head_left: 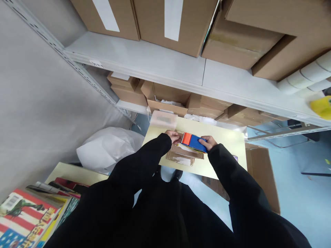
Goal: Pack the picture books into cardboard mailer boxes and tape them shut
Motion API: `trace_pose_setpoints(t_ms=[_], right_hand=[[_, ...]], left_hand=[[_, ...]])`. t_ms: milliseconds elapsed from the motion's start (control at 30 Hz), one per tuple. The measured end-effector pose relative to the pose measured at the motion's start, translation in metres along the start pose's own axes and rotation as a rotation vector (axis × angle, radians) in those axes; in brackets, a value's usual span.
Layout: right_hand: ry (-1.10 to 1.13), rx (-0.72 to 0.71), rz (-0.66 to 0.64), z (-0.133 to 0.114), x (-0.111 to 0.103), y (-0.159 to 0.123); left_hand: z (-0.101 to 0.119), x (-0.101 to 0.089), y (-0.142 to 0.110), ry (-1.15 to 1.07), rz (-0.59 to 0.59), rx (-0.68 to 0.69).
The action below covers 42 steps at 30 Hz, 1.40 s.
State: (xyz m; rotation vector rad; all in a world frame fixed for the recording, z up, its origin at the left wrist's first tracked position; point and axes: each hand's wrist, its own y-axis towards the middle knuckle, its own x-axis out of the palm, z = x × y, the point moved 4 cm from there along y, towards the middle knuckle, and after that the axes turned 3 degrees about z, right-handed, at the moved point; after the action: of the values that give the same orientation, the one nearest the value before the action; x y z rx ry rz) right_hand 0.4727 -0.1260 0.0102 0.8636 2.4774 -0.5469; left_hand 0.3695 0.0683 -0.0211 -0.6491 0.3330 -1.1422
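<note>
My right hand (209,142) grips the blue body of a tape dispenser (198,142). The dispenser's orange head, with its toothed cutting edge, points left. Close by that edge is my left hand (173,136), its fingers pinched together; whatever they hold is too small to make out. Under the dispenser lies a brown cardboard package (198,155), partly covered by the dispenser and my left hand. Along the near edge of the pale yellow table (222,132) sits a taped brown package (181,160) with a white patch.
A pinkish translucent sheet (163,119) lies at the table's far left corner. Behind stands a grey shelf (144,51) with cardboard boxes (155,20). A white plastic bag (108,148) and stacked magazines (28,213) are at left. An open carton (261,172) stands at right.
</note>
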Motion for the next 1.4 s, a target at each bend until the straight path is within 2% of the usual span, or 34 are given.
trace_pose_setpoints(t_ms=[167,367,467,633,800,900,1000,1200,1267,1400], right_hand=[[-0.152,-0.042,-0.003,-0.013,0.006,0.003],[-0.203,-0.031,-0.03,-0.011,0.012,0.009],[-0.202,-0.02,-0.037,-0.009,0.012,0.011],[-0.125,0.012,-0.032,-0.011,0.008,0.012],[-0.117,0.009,-0.032,-0.017,-0.002,0.01],[-0.149,0.03,-0.029,-0.017,-0.009,0.004],[-0.174,0.046,-0.008,-0.017,-0.019,-0.006],[-0.26,0.061,0.007,-0.012,-0.041,-0.034],[-0.279,0.099,0.022,-0.002,-0.049,-0.042],[-0.352,0.122,0.033,0.017,-0.063,-0.052]], left_hand=[[-0.007,-0.017,-0.002,0.031,0.073,0.066],[-0.018,-0.067,0.004,0.066,0.108,0.07],[-0.028,-0.077,0.005,0.054,0.116,0.025],[-0.037,-0.069,0.004,-0.089,0.136,-0.053],[-0.024,-0.067,-0.002,-0.092,0.066,-0.052],[-0.016,-0.062,-0.008,-0.042,0.084,-0.029],[-0.011,-0.049,-0.014,-0.011,0.108,-0.006],[-0.013,-0.019,-0.021,0.047,0.057,-0.003],[-0.018,-0.02,-0.018,0.061,0.085,-0.011],[-0.036,-0.034,-0.003,0.062,0.096,-0.021]])
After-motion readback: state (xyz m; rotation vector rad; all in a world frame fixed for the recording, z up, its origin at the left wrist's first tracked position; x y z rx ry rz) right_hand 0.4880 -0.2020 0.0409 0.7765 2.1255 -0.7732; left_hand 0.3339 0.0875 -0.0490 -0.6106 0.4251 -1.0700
